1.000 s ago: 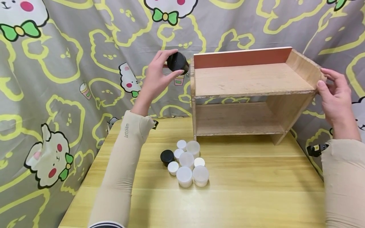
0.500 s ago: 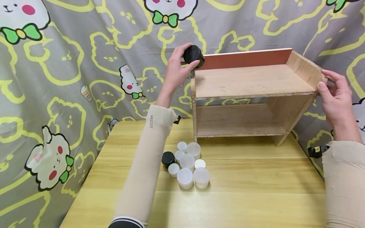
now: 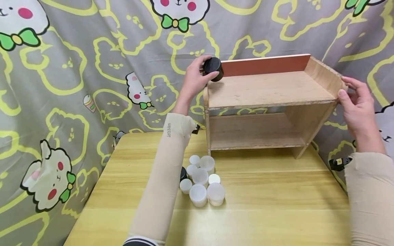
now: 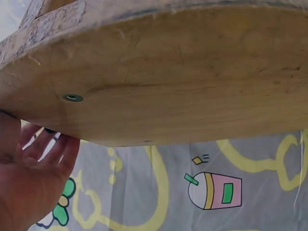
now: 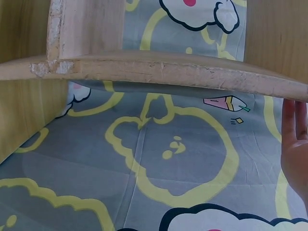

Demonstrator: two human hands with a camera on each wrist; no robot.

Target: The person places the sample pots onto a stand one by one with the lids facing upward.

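While a black jar is held in the left grip, the wooden shelf is held by the right grip.

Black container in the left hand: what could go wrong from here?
The black container might slip: the left hand holds it by fingers and thumb at the left end of the wooden shelf. If it fell, it could knock the pale containers clustered lower down. The shelf could also shift if the right hand, gripping its right side, pushes or pulls.
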